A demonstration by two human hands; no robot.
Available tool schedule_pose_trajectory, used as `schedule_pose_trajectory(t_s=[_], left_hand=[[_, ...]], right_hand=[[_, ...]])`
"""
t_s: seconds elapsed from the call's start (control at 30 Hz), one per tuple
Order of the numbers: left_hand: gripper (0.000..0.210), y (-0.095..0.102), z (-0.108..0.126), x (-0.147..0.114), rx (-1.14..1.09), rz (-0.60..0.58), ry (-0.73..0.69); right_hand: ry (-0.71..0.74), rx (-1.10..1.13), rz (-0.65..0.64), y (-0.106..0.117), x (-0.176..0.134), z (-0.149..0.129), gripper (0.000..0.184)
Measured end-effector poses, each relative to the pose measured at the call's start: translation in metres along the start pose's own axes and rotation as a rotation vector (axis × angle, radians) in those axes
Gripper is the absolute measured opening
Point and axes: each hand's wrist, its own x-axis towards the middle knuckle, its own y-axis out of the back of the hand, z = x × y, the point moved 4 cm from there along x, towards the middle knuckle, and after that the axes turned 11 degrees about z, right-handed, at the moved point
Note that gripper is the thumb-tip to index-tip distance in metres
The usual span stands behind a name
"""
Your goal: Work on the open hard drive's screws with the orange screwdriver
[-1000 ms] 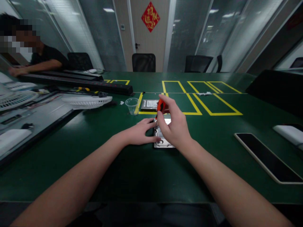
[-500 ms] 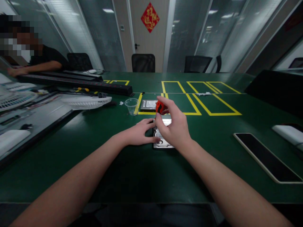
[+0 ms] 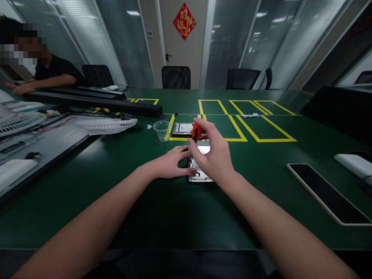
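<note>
In the head view, the left hand (image 3: 171, 163), spread wide, touches the left edge and top of a silver hard drive (image 3: 201, 176) lying flat on the green table (image 3: 162, 211). The right hand (image 3: 216, 155) holds an orange-and-black screwdriver (image 3: 196, 132) between thumb and fingers above it. Beyond, a clear plastic cup (image 3: 161, 131) stands upright near a second drive (image 3: 180, 128); yellow tape (image 3: 236, 139) shows through its wall, though small contents are hard to make out.

Office: glass partitions (image 3: 128, 42), mesh chairs (image 3: 176, 77)
</note>
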Motion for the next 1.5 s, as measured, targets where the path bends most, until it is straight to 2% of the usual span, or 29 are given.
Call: schedule_pose_trajectory(t_s=[0.17, 0.43, 0.63, 0.93, 1.23, 1.5], left_hand=[[0.099, -0.001, -0.0037, -0.0008, 0.012, 0.007, -0.001], [0.104, -0.0001, -0.0038, -0.0012, -0.003, -0.004, -0.004], [0.102, -0.0019, -0.0073, -0.0014, 0.007, 0.007, -0.002], [0.1, -0.0011, -0.0038, -0.0011, -0.005, 0.003, -0.019], [0.099, -0.0027, -0.005, -0.0016, 0.015, 0.004, -0.001], [0.1, -0.0011, -0.0033, -0.0012, 0.002, 0.002, -0.018]], right_hand=[[0.037, -0.019, 0.067, 0.0017, 0.0014, 0.0012, 0.048], [-0.047, 0.013, -0.022, 0.0002, 0.0007, 0.0029, 0.059], [-0.004, -0.034, 0.041, 0.0026, 0.0012, 0.003, 0.049], [-0.041, -0.019, 0.009, 0.0018, 0.0, 0.0017, 0.061], [0.015, -0.053, 0.077, 0.0066, 0.0032, 0.0022, 0.045], [0.019, -0.006, 0.047, 0.0029, 0.0004, -0.0004, 0.053]])
